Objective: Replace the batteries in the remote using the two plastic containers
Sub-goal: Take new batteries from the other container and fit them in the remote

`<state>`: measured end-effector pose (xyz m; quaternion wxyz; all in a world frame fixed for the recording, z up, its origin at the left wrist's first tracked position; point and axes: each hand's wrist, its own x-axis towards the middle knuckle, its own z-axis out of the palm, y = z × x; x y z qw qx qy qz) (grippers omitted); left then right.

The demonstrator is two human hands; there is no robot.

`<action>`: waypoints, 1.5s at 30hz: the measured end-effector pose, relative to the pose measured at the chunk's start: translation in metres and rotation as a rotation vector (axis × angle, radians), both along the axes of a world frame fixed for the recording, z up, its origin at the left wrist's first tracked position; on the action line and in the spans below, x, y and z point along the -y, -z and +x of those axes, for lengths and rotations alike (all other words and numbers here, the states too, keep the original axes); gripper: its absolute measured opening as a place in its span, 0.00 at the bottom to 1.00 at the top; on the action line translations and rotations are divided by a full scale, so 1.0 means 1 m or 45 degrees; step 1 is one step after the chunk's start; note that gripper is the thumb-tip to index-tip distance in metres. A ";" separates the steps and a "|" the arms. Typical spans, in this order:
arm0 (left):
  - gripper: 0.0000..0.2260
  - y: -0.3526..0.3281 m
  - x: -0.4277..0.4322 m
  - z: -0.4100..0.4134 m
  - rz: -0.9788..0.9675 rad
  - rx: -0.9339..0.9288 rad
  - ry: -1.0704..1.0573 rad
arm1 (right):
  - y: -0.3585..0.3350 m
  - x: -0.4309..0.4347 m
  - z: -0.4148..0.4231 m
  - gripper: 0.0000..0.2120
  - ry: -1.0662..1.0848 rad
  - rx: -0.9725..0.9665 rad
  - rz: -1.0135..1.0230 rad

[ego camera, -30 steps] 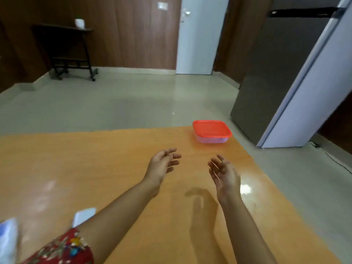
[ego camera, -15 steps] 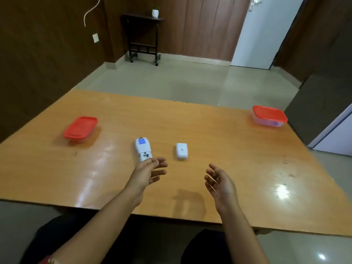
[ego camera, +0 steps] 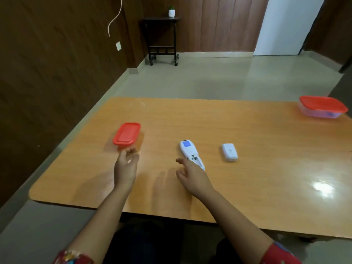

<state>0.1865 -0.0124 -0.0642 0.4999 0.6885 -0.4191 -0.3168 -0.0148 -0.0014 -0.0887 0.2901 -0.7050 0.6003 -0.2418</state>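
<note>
Left hand (ego camera: 125, 165): hung just short of the left container, fingers loosely curled and blurred, holding nothing.
Right hand (ego camera: 192, 176): fingers spread, empty, over the remote's near end; contact could not be told.
Remote (ego camera: 187, 149): lay mid-table, battery bay uncovered.
Battery cover (ego camera: 230, 151): lay right of it, apart.
Left container (ego camera: 127, 133): red lid on.
Right container (ego camera: 322, 108): lidded, at the far right table (ego camera: 247, 187) edge.

Glossy wood-grain table (ego camera: 247, 149), smooth red plastic container lids (ego camera: 126, 133), matt white plastic remote (ego camera: 188, 149).
</note>
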 end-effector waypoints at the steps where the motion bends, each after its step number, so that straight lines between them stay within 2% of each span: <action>1: 0.14 0.002 0.018 0.015 0.009 0.154 -0.030 | 0.003 0.009 0.010 0.22 -0.070 -0.087 -0.002; 3: 0.28 0.004 0.057 0.038 0.112 0.438 -0.049 | 0.010 0.023 0.024 0.25 -0.190 -0.280 -0.003; 6: 0.48 0.005 0.105 0.054 0.398 0.657 -0.031 | 0.017 0.033 0.035 0.25 -0.227 -0.447 0.011; 9: 0.55 0.013 0.134 0.059 0.579 0.742 0.020 | 0.016 0.038 0.040 0.24 -0.205 -0.481 0.010; 11: 0.53 0.018 0.142 0.059 0.583 0.762 0.032 | 0.015 0.038 0.039 0.24 -0.209 -0.487 -0.006; 15: 0.46 0.017 0.130 0.055 0.428 0.792 -0.023 | 0.012 0.042 0.032 0.22 -0.237 -0.432 0.009; 19: 0.45 0.013 0.080 0.045 0.229 0.711 0.144 | 0.011 0.050 0.031 0.20 -0.092 -0.170 0.042; 24: 0.45 0.025 0.002 0.023 0.248 0.661 0.282 | 0.004 0.048 0.033 0.18 0.081 0.198 0.101; 27: 0.46 0.031 -0.025 0.017 0.188 0.715 0.426 | 0.001 0.046 0.038 0.18 0.068 0.363 0.170; 30: 0.53 0.035 -0.035 0.023 0.174 0.834 0.472 | 0.002 0.043 0.043 0.21 0.012 0.330 0.176; 31: 0.56 0.038 -0.039 0.025 0.201 0.830 0.387 | 0.002 0.043 0.044 0.22 0.014 0.324 0.165; 33: 0.58 0.043 -0.047 0.027 0.283 0.662 0.153 | 0.003 0.044 0.047 0.22 0.011 0.339 0.142; 35: 0.53 0.046 -0.053 0.027 0.315 0.533 0.087 | 0.005 0.047 0.052 0.22 -0.053 0.318 0.124; 38: 0.44 0.044 -0.051 0.028 0.233 0.538 0.174 | 0.010 0.048 0.057 0.21 -0.138 0.073 0.050; 42: 0.41 0.047 -0.048 0.030 0.175 0.453 0.167 | 0.011 0.045 0.061 0.25 -0.172 -0.154 -0.102; 45: 0.39 0.055 -0.047 0.034 0.081 0.327 0.145 | 0.009 0.043 0.058 0.26 -0.387 -0.256 -0.197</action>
